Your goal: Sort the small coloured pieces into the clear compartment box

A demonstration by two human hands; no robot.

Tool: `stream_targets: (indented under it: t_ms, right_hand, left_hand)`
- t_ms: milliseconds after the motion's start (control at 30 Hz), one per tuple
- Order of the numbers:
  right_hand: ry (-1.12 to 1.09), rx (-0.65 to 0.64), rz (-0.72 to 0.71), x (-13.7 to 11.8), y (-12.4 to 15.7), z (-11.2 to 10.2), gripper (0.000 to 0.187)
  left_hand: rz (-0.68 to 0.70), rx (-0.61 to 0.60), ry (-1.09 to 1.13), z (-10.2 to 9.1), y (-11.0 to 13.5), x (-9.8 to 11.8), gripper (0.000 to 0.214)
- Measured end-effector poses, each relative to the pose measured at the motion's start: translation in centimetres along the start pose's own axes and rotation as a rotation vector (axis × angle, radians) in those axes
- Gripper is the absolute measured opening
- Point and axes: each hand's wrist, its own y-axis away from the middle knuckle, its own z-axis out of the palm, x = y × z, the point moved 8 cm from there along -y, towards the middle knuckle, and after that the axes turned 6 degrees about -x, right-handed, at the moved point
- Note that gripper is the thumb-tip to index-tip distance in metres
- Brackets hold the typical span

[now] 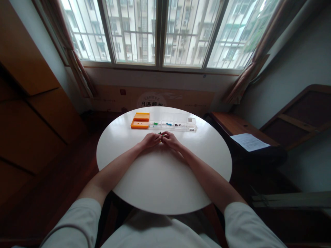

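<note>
My left hand (152, 140) and my right hand (170, 141) meet above the middle of the round white table (162, 182). Between their closed fingertips is a small green piece (160, 133) with bits of yellow, mostly covered by the fingers; its kind is too small to make out. Just beyond the hands stands a row of clear plastic boxes (172, 127) holding small green, blue and dark pieces. An orange tray (140, 120) adjoins the row on the left, with a few tiny bits in its front part.
A printed paper (249, 142) lies on the wooden bench (232, 124) to the right of the table. Behind the table a large cardboard box (108, 98) leans below the barred window. Wooden cabinets (28, 127) stand at the left.
</note>
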Motion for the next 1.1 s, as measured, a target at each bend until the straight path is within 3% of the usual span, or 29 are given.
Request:
stream_targets:
  t_ms: [1100]
  right_hand:
    - [0.03,-0.003,-0.009,-0.14,-0.06,0.18,0.016]
  left_hand:
    - [0.017,-0.004,0.011,-0.02,0.02,0.16,0.046]
